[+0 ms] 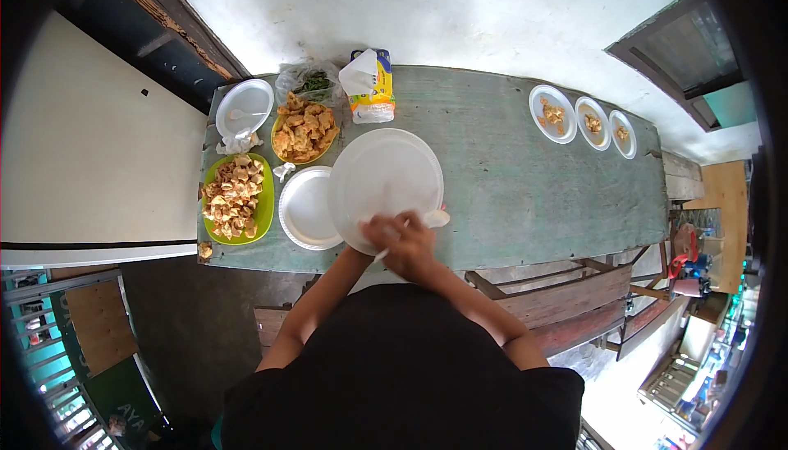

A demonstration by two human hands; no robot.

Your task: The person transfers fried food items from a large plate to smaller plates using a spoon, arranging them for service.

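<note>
A round white plate point(386, 167) is held up in front of me, above the near part of the table. My left hand point(359, 246) grips it at the near rim, with most of the fingers hidden beneath. My right hand point(406, 246), smeared by motion, is over the near edge of this plate with its fingers curled around a white plastic spoon point(437, 218). The spoon's bowl points right and its handle sticks out on the left. Another white plate point(308, 208) lies on the table to the left, partly covered by the raised one.
Fried fritters point(305, 130) fill a yellow plate. Brown fried pieces point(236, 195) are piled on a green plate point(264, 212). Behind stand a white plate with a spoon point(244, 105), bagged greens point(313, 82) and a tissue pack point(373, 89). Three small portions on white plates point(552, 117) sit far right.
</note>
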